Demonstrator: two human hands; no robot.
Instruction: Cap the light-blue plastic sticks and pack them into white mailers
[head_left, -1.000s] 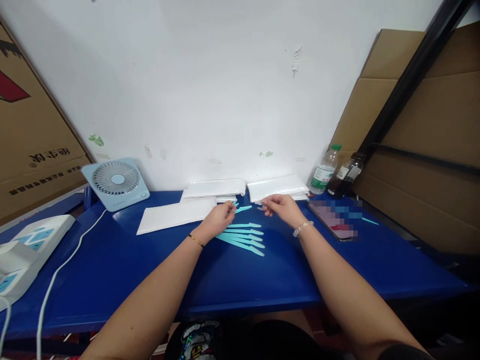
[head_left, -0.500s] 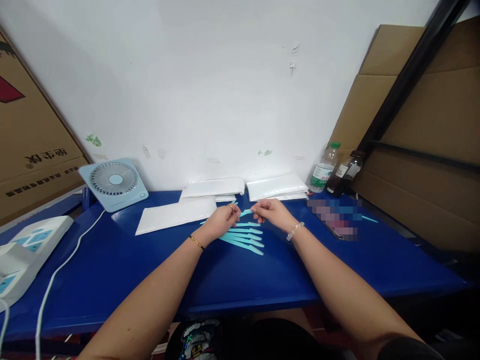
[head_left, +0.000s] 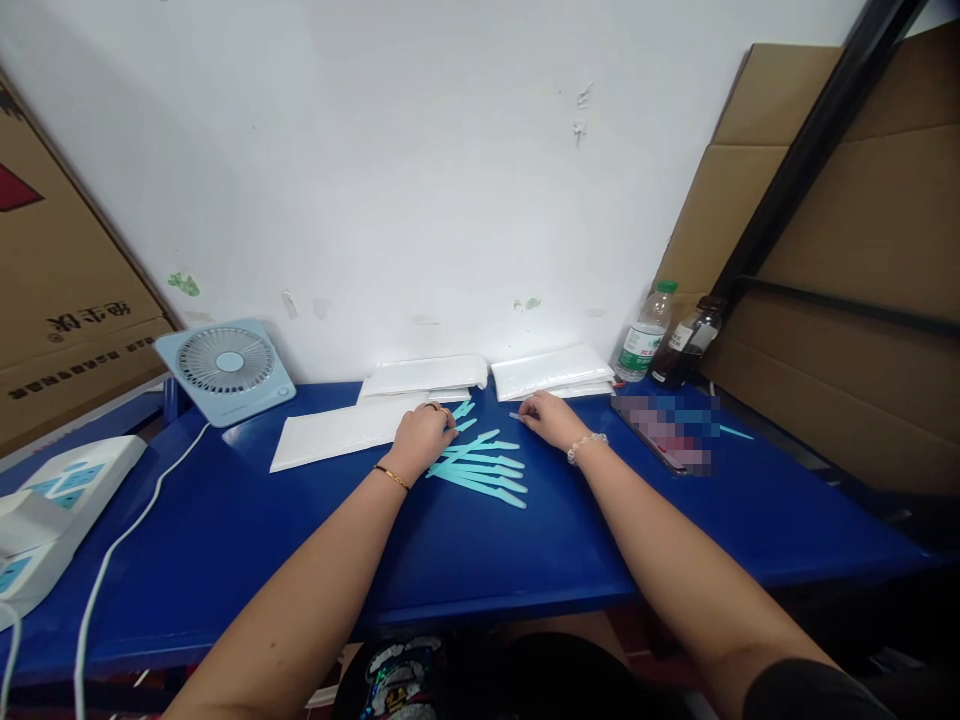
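Note:
Several light-blue plastic sticks (head_left: pixel 487 482) lie fanned out on the blue table, between and in front of my hands. My left hand (head_left: pixel 424 437) is closed at the upper left end of the fan, its fingers pinched on a light-blue stick (head_left: pixel 465 426). More blue tips show just beyond its fingers. To the right of the fan, my right hand (head_left: pixel 549 417) is pinched shut on a small translucent piece (head_left: pixel 516 416) that pokes out to the left of the fingertips.
White packets (head_left: pixel 551 371) lie along the wall, with another white packet (head_left: pixel 330 436) at left. A fan (head_left: pixel 230 362) and power strip (head_left: pixel 82 480) stand at left. Two bottles (head_left: pixel 643 340) and a blurred phone (head_left: pixel 652 435) are at right.
My hands have moved apart; the stick that was between them is now only at my left hand. One more stick lies across the fan, and my right hand now has a small translucent piece.

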